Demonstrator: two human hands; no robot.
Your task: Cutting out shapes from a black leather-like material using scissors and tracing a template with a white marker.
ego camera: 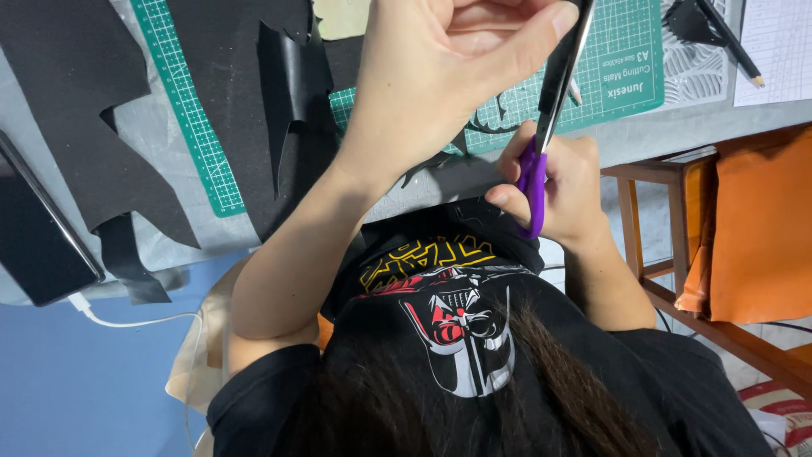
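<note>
Black sheet scraps and a phone lie at left on the counter. Left hand is curled closed, apparently pinching black material; contents unclear. Right hand grips the purple-handled scissors, blades over the green cutting mat: cutting step, next snip likely needs steady feed. Pencil and orange chair at right.

one pair of purple-handled scissors, centre right of the frame. two hands: right hand centre right, left hand top centre. one green cutting mat across the upper frame. two large pieces of black sheet material at upper left and upper centre. one dark phone at left edge, with one white cable. one pencil, upper right. one orange-cushioned wooden chair, right edge.
</note>
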